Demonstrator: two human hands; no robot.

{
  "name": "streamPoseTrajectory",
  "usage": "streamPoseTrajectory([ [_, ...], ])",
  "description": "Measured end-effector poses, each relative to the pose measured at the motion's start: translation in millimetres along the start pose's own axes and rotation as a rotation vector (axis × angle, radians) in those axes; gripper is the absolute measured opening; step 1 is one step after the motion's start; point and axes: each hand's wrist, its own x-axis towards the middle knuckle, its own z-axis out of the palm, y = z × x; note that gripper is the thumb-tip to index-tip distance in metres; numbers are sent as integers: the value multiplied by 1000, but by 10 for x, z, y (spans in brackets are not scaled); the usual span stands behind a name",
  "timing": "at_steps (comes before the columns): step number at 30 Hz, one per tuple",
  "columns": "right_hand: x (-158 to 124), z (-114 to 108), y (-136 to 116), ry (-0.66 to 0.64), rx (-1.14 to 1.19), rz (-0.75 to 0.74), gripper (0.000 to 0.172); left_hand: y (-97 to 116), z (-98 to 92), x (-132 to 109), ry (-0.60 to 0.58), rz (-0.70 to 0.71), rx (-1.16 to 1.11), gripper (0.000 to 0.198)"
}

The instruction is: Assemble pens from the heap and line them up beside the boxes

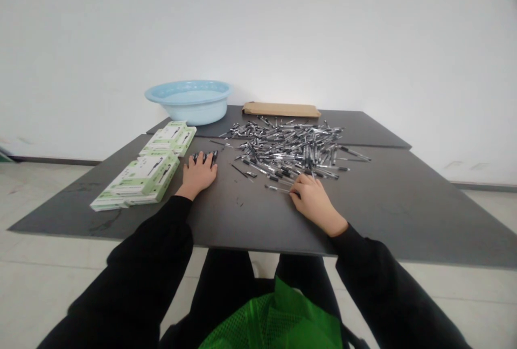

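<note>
A large heap of black and clear pens [294, 147] lies in the middle of the dark table [388, 203]. My left hand [198, 174] rests flat on a small bunch of pens [205, 157], fingers stretched over them, just right of the green and white boxes [143, 174]. My right hand [313, 198] sits at the near edge of the heap, fingers curled and pinching a single pen [278, 189] that lies on the table pointing left.
A light blue basin [189, 100] stands at the back left. A flat brown cardboard piece [281, 109] lies at the far edge. More green and white boxes [173, 136] are stacked behind the near ones. A green mesh bag [278, 319] lies on my lap.
</note>
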Motion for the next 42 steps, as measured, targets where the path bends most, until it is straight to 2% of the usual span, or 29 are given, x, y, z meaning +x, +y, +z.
streamPoseTrajectory([
  [6, -38, -2, -10, -25, -26, -44, 21, 21, -7, 12, 7, 13, 14, 64],
  [11, -44, -34, 17, -9, -87, -131, 20, 32, -43, -16, 67, 33, 16, 65],
  [14, -18, -72, 51, -18, -77, -199, 20, 47, -152, -52, 151, 25, -15, 64],
  [16, 19, -112, 58, -34, -52, -250, 21, 99, -281, -94, 229, 36, -53, 60],
  [18, 73, -168, 34, -54, -21, -308, 22, 201, -444, -174, 242, 95, -128, 53],
  [21, 182, -268, -76, -60, 10, -391, 24, 431, -693, -393, 108, 283, -338, 44],
  [23, 263, -323, -183, -51, 12, -443, 24, 586, -821, -591, -32, 409, -482, 46],
  [26, 380, -361, -341, -34, -8, -530, 25, 739, -909, -878, -215, 436, -598, 46],
  [27, 413, -361, -385, -25, -15, -559, 25, 762, -907, -953, -250, 435, -606, 46],
  [30, 496, -328, -487, 1, -11, -632, 24, 762, -834, -1095, -232, 485, -629, 38],
  [36, 630, -211, -655, 26, 71, -726, 23, 607, -647, -1158, -196, 438, -713, 33],
  [39, 731, -198, -716, 75, 139, -706, 16, 526, -607, -1154, -166, 373, -725, 31],
  [42, 873, -215, -731, 160, 201, -578, 19, 461, -563, -1125, -88, 295, -718, 30],
])
